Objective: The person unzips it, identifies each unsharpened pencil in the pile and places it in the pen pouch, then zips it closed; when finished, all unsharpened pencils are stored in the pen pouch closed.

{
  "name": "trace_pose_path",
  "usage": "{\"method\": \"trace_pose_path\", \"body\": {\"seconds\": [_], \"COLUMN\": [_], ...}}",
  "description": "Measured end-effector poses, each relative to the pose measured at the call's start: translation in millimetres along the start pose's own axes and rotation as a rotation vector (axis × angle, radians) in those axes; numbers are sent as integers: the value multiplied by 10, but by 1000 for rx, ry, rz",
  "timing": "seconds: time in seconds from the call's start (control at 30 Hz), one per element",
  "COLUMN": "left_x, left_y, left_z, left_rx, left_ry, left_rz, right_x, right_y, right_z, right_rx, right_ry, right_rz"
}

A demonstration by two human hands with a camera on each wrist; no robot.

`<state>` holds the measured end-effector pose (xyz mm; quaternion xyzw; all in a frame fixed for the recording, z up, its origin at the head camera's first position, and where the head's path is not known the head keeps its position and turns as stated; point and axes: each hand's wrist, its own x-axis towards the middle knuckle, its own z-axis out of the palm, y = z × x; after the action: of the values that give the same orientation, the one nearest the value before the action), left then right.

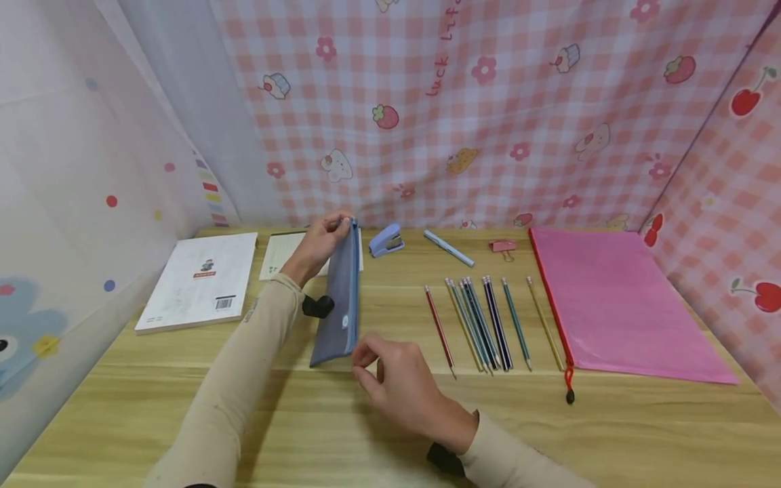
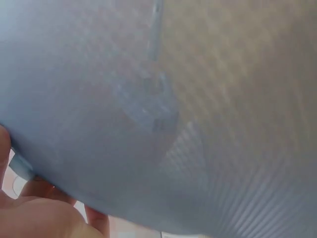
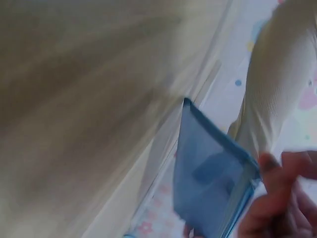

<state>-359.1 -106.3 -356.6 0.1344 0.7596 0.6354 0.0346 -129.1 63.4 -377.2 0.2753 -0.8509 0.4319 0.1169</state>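
Note:
A translucent blue zip pouch [image 1: 342, 298] is held upright, its zipper edge on top. My left hand [image 1: 317, 247] pinches its far upper end between thumb and fingers. At the near upper corner, the curled thumb and forefinger of my right hand [image 1: 399, 383] pinch the zipper end. In the right wrist view the pouch [image 3: 210, 171] slants away from the right fingers [image 3: 272, 198]. The pouch wall [image 2: 74, 109] fills most of the left wrist view, with a pale pull tab [image 2: 151, 106] against it.
Several pencils [image 1: 482, 325] lie right of the pouch. Behind them are a purple stapler [image 1: 386, 240], a light-blue pen [image 1: 448, 248] and a pink binder clip [image 1: 503, 248]. A pink zip folder [image 1: 628, 305] lies right; a white book [image 1: 198, 281] and note sheet [image 1: 281, 251] lie left.

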Motion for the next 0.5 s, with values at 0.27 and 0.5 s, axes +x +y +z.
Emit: {"method": "trace_pose_path", "body": {"seconds": [0.27,0.5], "left_x": [-72,-110], "left_y": [52,61], "left_z": [23,65], "left_rx": [79,119], "left_ry": [-72,-130], "left_rz": [8,43], "right_x": [366,619], "right_y": [312,471], "right_z": [-135,-144], "right_rx": [56,182], "right_ry": [16,44], "right_rz": [264,316]}}
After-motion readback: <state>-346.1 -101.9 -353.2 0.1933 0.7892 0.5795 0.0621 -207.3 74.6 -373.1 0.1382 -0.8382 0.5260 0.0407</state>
